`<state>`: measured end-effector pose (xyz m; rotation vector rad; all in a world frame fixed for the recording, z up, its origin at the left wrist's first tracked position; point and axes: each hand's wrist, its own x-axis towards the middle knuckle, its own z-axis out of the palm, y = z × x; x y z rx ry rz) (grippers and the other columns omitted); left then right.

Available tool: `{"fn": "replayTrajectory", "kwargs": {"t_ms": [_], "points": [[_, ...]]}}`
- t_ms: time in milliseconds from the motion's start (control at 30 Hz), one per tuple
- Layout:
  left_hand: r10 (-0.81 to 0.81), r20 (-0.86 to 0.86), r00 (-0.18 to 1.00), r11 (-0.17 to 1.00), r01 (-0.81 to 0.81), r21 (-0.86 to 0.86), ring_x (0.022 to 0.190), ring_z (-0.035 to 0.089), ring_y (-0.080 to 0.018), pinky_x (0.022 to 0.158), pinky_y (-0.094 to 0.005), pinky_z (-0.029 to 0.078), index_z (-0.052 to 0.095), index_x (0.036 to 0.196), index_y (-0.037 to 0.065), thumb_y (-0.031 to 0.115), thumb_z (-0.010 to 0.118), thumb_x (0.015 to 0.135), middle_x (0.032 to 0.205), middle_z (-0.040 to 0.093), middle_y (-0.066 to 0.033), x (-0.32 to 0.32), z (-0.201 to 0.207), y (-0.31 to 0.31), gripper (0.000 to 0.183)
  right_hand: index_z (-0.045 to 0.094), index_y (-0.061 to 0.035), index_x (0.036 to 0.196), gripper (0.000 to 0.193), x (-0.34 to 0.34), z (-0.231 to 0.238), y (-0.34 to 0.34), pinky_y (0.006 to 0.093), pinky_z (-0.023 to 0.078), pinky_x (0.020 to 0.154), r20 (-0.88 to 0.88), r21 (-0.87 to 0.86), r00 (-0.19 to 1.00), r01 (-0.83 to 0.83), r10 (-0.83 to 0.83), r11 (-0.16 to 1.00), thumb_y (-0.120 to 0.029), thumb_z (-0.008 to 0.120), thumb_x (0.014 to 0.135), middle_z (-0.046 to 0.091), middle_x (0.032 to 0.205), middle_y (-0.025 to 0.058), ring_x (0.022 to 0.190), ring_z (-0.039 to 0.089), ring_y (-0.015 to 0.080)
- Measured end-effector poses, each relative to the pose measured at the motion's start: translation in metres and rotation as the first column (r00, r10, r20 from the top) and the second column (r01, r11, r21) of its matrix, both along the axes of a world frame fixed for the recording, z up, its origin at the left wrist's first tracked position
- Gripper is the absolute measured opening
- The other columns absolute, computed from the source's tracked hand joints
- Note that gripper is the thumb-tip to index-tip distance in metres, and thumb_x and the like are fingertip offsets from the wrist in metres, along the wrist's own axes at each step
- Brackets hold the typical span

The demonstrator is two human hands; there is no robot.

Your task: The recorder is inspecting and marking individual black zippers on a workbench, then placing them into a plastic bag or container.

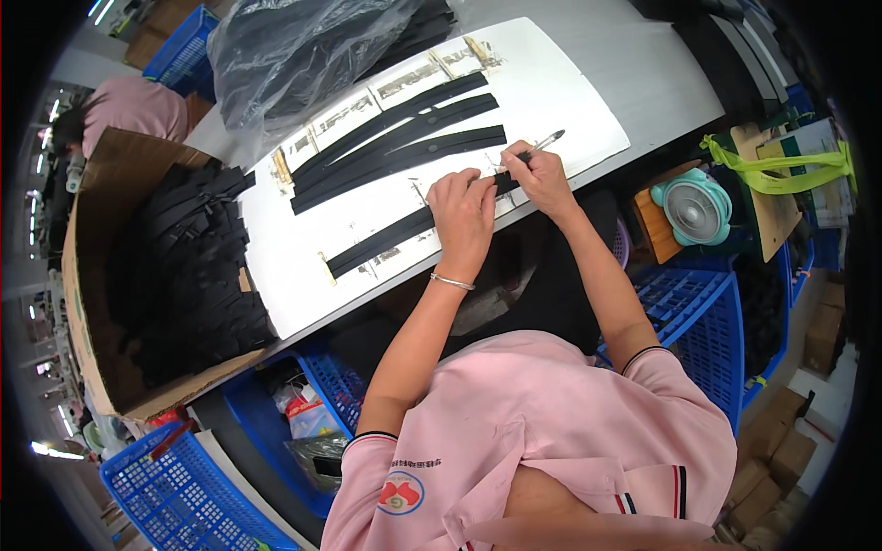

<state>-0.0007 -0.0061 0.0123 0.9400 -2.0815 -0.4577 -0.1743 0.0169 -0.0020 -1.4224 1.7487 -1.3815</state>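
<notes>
A black fabric strip [386, 241] lies along the near edge of a white board [303, 298]. My left hand [462, 216] presses down on this strip, fingers laid over it and apart. Close to its right end, my right hand [542, 181] grips a dark pen [550, 140], tip toward the strip. The tip itself is hard to make out behind the fingers. Several more black strips [404, 147] lie side by side farther up the board, which carries dark smudges and yellowish tape marks.
A cardboard box [87, 257] full of black strips [184, 275] stands at the left. Clear plastic [285, 55] covers dark material at the back. A turquoise fan [694, 207] and blue baskets [721, 340] are on the right. Another person [138, 110] is at the far left.
</notes>
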Motion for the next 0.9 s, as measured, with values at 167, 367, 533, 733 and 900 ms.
{"fn": "replayTrajectory", "kwargs": {"t_ms": [167, 367, 533, 733, 900], "points": [[0.027, 0.014, 1.000, 1.000, -0.027, 0.001, 0.107, 0.060, -0.0268, 0.097, -0.0409, 0.041, 0.077, 0.096, 0.007, 0.009, 0.078, 0.082, 0.108, 0.069, -0.0047, -0.002, -0.002, 0.001, 0.014, 0.072, -0.0020, 0.091, 0.020, -0.003, -0.002, 0.001, 0.0283, 0.043, 0.054, -0.089, 0.019, 0.996, -0.029, 0.031, 0.999, -0.020, 0.066, 0.100, 0.066, 0.070, 0.0046, 0.058, 0.056, 0.0143], [0.033, 0.006, 0.999, 0.999, -0.033, -0.002, 0.106, 0.060, -0.0262, 0.096, -0.0405, 0.041, 0.077, 0.095, 0.007, 0.008, 0.078, 0.081, 0.108, 0.069, -0.0045, -0.002, -0.003, 0.001, 0.014, 0.072, -0.0035, 0.089, 0.019, 0.000, -0.005, -0.001, 0.0323, 0.045, 0.054, -0.153, -0.108, 0.988, -0.045, 0.028, 0.993, -0.021, 0.068, 0.097, 0.068, 0.071, 0.0097, 0.057, 0.061, 0.0231], [0.027, 0.001, 1.000, 1.000, -0.027, -0.014, 0.106, 0.058, -0.0267, 0.097, -0.0422, 0.041, 0.075, 0.096, 0.006, 0.010, 0.076, 0.084, 0.109, 0.067, -0.0053, -0.001, -0.004, 0.001, 0.013, 0.072, -0.0029, 0.088, 0.018, -0.002, 0.006, 0.007, 0.0321, 0.047, 0.056, 0.039, -0.007, 0.996, -0.081, 0.081, 0.997, -0.019, 0.068, 0.096, 0.068, 0.071, 0.0106, 0.060, 0.064, 0.0210], [0.038, -0.018, 0.999, 0.999, -0.039, -0.027, 0.104, 0.061, -0.0265, 0.094, -0.0414, 0.042, 0.076, 0.095, 0.008, 0.009, 0.079, 0.081, 0.107, 0.069, -0.0043, -0.004, -0.005, -0.002, 0.014, 0.071, -0.0019, 0.084, 0.020, -0.007, 0.003, 0.004, 0.0334, 0.049, 0.060, -0.058, -0.030, 0.989, -0.138, 0.137, 0.990, -0.018, 0.068, 0.095, 0.069, 0.071, 0.0102, 0.063, 0.066, 0.0203], [0.017, -0.026, 1.000, 0.998, -0.019, -0.062, 0.106, 0.058, -0.0309, 0.093, -0.0470, 0.042, 0.071, 0.094, 0.008, 0.010, 0.074, 0.081, 0.109, 0.064, -0.0084, 0.005, -0.006, -0.005, 0.014, 0.071, -0.0019, 0.082, 0.019, -0.001, 0.002, 0.000, 0.0331, 0.049, 0.060, -0.112, -0.053, 0.984, -0.149, 0.142, 0.987, -0.016, 0.067, 0.093, 0.068, 0.068, 0.0090, 0.062, 0.065, 0.0191]]}}
